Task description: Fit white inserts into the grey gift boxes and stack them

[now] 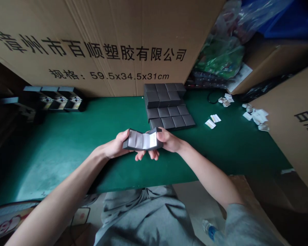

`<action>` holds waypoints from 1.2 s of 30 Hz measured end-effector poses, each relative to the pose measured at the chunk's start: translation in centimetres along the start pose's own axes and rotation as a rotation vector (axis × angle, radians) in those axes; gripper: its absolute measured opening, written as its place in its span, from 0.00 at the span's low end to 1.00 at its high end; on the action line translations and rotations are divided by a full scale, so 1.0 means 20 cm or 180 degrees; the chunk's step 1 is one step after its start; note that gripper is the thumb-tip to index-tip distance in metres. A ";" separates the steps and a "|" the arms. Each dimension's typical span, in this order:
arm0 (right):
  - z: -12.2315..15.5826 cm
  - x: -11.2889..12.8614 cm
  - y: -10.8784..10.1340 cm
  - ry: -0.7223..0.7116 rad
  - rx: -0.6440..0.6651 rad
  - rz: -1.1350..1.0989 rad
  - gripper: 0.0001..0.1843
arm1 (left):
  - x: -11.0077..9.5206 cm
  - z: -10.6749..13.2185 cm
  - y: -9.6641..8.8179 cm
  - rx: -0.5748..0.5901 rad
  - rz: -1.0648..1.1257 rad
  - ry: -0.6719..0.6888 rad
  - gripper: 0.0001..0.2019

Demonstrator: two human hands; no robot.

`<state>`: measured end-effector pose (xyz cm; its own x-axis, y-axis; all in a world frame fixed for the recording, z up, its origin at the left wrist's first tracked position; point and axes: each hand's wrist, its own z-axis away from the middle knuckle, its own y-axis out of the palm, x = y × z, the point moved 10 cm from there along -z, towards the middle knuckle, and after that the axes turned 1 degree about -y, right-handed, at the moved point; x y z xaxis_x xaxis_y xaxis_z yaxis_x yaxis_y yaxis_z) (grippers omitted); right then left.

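Note:
Both my hands hold one small dark grey hinged box above the green table, a little in front of my body. The box is swung open and shows a pale grey lining. My left hand grips its left half, thumb on the rim and fingers curled underneath. My right hand grips the right half in the same way. Just beyond the hands lies a block of several shut dark grey boxes, laid in rows and partly stacked.
Three opened boxes stand at the back left. White paper slips and more scraps lie scattered to the right. Large cardboard cartons wall in the back, another carton the right. A plastic bottle lies by my lap.

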<state>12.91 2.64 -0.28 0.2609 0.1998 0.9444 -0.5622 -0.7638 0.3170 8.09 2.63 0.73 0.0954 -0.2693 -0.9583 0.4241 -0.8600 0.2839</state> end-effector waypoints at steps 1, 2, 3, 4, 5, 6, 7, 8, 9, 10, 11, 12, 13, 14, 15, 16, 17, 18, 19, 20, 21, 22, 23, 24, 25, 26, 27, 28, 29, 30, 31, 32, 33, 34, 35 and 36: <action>0.00 0.01 0.01 -0.0015 0.0031 0.0025 0.38 | -0.01 0.00 0.00 -0.0001 -0.0029 0.0042 0.45; 0.00 0.02 0.02 -0.0033 0.0071 0.0047 0.38 | -0.01 0.00 0.00 0.0006 -0.0039 0.0088 0.45; -0.01 0.03 0.03 -0.0054 0.0106 0.0066 0.37 | -0.02 -0.01 0.00 0.0015 -0.0034 0.0131 0.44; -0.01 0.04 0.03 -0.0089 0.0103 0.0079 0.36 | -0.03 -0.01 0.00 0.0025 -0.0026 0.0166 0.44; -0.01 0.05 0.03 -0.0122 0.0066 0.0089 0.35 | -0.04 -0.02 0.00 0.0036 -0.0021 0.0206 0.43; -0.01 0.06 0.02 -0.0146 0.0013 0.0103 0.34 | -0.05 -0.02 0.00 0.0040 -0.0024 0.0247 0.43; -0.01 0.06 0.01 -0.0166 -0.0051 0.0124 0.33 | -0.05 -0.02 0.00 0.0024 -0.0030 0.0283 0.42; -0.01 0.06 0.00 -0.0181 -0.0120 0.0149 0.32 | -0.06 -0.02 0.00 0.0016 -0.0038 0.0320 0.41; -0.01 0.06 0.00 -0.0190 -0.0185 0.0175 0.32 | -0.07 -0.02 -0.01 0.0002 -0.0046 0.0348 0.41; -0.01 0.06 -0.01 -0.0187 -0.0231 0.0200 0.31 | -0.07 -0.02 -0.01 -0.0026 -0.0050 0.0364 0.40; -0.01 0.06 -0.02 -0.0175 -0.0265 0.0216 0.30 | -0.06 -0.02 -0.02 -0.0065 -0.0055 0.0366 0.39; -0.01 0.06 -0.02 -0.0163 -0.0303 0.0225 0.29 | -0.06 -0.02 -0.04 -0.0125 -0.0065 0.0359 0.38; -0.01 0.05 -0.03 -0.0138 -0.0355 0.0235 0.29 | -0.06 -0.02 -0.05 -0.0197 -0.0085 0.0354 0.37; -0.01 0.05 -0.04 -0.0101 -0.0418 0.0257 0.30 | -0.05 -0.01 -0.07 -0.0288 -0.0112 0.0348 0.37; -0.01 0.05 -0.05 -0.0056 -0.0486 0.0293 0.30 | -0.04 -0.01 -0.09 -0.0396 -0.0146 0.0340 0.36; -0.01 0.05 -0.05 -0.0021 -0.0552 0.0333 0.30 | -0.04 -0.01 -0.11 -0.0482 -0.0182 0.0339 0.35; 0.00 0.05 -0.06 -0.0009 -0.0605 0.0368 0.30 | -0.04 0.00 -0.13 -0.0565 -0.0217 0.0338 0.35; 0.00 0.05 -0.06 -0.0013 -0.0633 0.0395 0.29 | -0.03 0.00 -0.14 -0.0630 -0.0250 0.0332 0.34; 0.00 0.06 -0.06 -0.0032 -0.0645 0.0414 0.28 | -0.03 0.00 -0.15 -0.0678 -0.0285 0.0324 0.34; 0.00 0.07 -0.06 -0.0051 -0.0647 0.0431 0.27 | -0.02 0.01 -0.16 -0.0712 -0.0322 0.0311 0.34; 0.00 0.07 -0.06 -0.0063 -0.0658 0.0443 0.26 | -0.01 0.01 -0.17 -0.0737 -0.0361 0.0292 0.34; 0.00 0.07 -0.06 -0.0060 -0.0681 0.0458 0.26 | -0.01 0.01 -0.18 -0.0765 -0.0399 0.0272 0.34; 0.00 0.07 -0.07 -0.0047 -0.0709 0.0477 0.26 | 0.00 0.01 -0.19 -0.0795 -0.0433 0.0255 0.34; 0.00 0.07 -0.07 -0.0032 -0.0736 0.0495 0.26 | 0.00 0.02 -0.19 -0.0821 -0.0461 0.0246 0.34; 0.00 0.07 -0.08 -0.0019 -0.0762 0.0507 0.26 | 0.00 0.02 -0.20 -0.0849 -0.0483 0.0244 0.34; 0.00 0.07 -0.08 -0.0007 -0.0776 0.0520 0.26 | 0.00 0.02 -0.21 -0.0872 -0.0503 0.0248 0.33; 0.00 0.07 -0.08 0.0001 -0.0789 0.0534 0.26 | 0.00 0.03 -0.21 -0.0890 -0.0521 0.0261 0.33; 0.00 0.07 -0.08 0.0008 -0.0798 0.0550 0.26 | 0.00 0.03 -0.22 -0.0902 -0.0541 0.0273 0.33; 0.00 0.07 -0.08 0.0014 -0.0810 0.0565 0.25 | 0.01 0.03 -0.22 -0.0912 -0.0564 0.0279 0.33; 0.00 0.06 -0.09 0.0024 -0.0822 0.0581 0.25 | 0.01 0.04 -0.23 -0.0927 -0.0589 0.0281 0.32; 0.00 0.06 -0.09 0.0031 -0.0838 0.0592 0.25 | 0.01 0.04 -0.24 -0.0942 -0.0615 0.0279 0.32; 0.01 0.06 -0.09 0.0036 -0.0851 0.0601 0.25 | 0.02 0.04 -0.24 -0.0951 -0.0641 0.0283 0.33; 0.01 0.06 -0.09 0.0040 -0.0862 0.0605 0.25 | 0.02 0.04 -0.24 -0.0959 -0.0667 0.0288 0.33; 0.01 0.06 -0.09 0.0044 -0.0865 0.0608 0.25 | 0.02 0.04 -0.25 -0.0964 -0.0694 0.0297 0.33; 0.01 0.06 -0.09 0.0045 -0.0870 0.0611 0.25 | 0.02 0.04 -0.25 -0.0970 -0.0720 0.0310 0.33; 0.00 0.06 -0.09 0.0048 -0.0878 0.0615 0.25 | 0.02 0.04 -0.25 -0.0981 -0.0750 0.0319 0.34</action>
<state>14.37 4.26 0.35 0.1183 0.0782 0.9899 -0.7920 -0.5939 0.1416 5.24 6.42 -0.95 0.0442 -0.0237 -0.9987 0.6938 -0.7186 0.0477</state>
